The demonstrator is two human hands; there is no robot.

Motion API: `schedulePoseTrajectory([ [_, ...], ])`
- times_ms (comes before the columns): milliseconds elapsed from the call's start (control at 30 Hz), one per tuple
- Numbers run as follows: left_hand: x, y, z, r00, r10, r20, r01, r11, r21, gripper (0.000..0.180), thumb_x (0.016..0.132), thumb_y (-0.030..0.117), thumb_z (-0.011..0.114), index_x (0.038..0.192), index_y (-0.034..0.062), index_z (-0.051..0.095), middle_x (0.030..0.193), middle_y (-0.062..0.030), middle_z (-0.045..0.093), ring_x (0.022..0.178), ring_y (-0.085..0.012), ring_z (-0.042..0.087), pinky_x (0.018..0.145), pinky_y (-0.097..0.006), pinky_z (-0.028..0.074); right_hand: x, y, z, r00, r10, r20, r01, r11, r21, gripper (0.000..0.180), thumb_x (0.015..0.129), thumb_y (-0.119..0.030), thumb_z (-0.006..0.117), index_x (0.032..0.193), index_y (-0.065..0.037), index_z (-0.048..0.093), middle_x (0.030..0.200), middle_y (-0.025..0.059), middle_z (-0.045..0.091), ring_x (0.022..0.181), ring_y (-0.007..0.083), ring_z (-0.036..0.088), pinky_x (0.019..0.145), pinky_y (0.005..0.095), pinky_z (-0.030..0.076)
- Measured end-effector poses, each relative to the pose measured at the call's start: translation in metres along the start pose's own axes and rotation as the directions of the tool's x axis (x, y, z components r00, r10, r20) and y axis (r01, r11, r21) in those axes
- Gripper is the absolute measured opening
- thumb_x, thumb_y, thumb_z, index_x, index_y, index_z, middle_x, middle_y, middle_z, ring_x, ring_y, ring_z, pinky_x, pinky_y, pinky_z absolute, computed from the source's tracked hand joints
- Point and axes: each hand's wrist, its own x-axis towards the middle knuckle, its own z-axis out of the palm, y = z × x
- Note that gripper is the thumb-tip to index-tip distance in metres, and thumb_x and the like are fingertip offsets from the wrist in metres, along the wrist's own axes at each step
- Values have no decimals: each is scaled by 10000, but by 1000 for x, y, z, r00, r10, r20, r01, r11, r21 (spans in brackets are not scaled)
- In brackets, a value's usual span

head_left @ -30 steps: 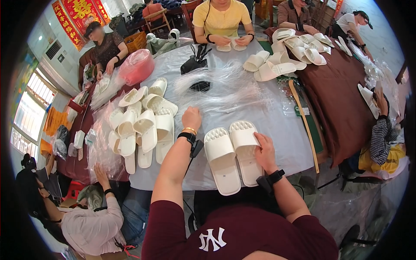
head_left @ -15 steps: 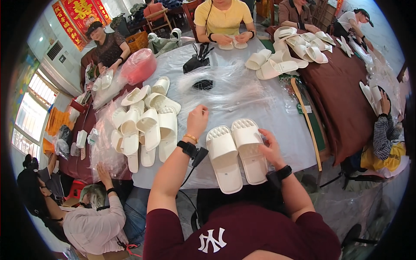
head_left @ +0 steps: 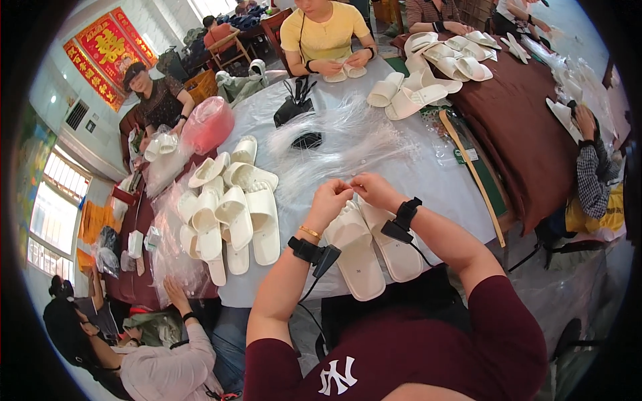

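Fingertips of left hand [head_left: 330, 202] and right hand [head_left: 376, 192] pinched close together over far end of white slipper pair [head_left: 358, 259], near edge of table [head_left: 443, 182]; cannot tell whether either grips anything. Judged best: light, steady pinch, loose strands [head_left: 358, 144] untangled.

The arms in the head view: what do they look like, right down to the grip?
Short maroon sleeves from a shirt with a white emblem leave both forearms bare. The left grip and right grip are ungloved human hands. Each forearm wears a black strap with a small black box and thin dark cable; a gold-coloured bracelet sits between the left strap and grip.
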Motion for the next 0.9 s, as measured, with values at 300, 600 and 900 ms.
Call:
schedulePoseTrajectory([
  [300,36,-6,-10,970,-182,163,215,952,-218,198,893,174,607,1016,22,634,827,-42,664,655,-90,598,602,-236,488,-15,15,1,988,110,-112,-94,986,137,241,842,-9,543,1064,-34,634,852,146,649,784,278,625,728,354,494],
  [600,45,-71,-19,981,-57,-185,135,885,446,327,790,201,668,1042,-3,630,848,-126,684,772,-240,660,661,-361,525,-9,27,9,984,159,-78,-149,982,115,253,828,-39,568,1073,-47,632,854,133,657,794,278,636,742,359,506],
  [900,34,-59,-23,940,187,-285,101,646,757,239,756,210,699,920,47,640,922,-167,650,842,-337,639,740,-430,522,-7,25,9,991,135,-11,-135,990,35,228,795,-90,550,973,-20,673,920,162,675,881,341,632,800,407,502],
])
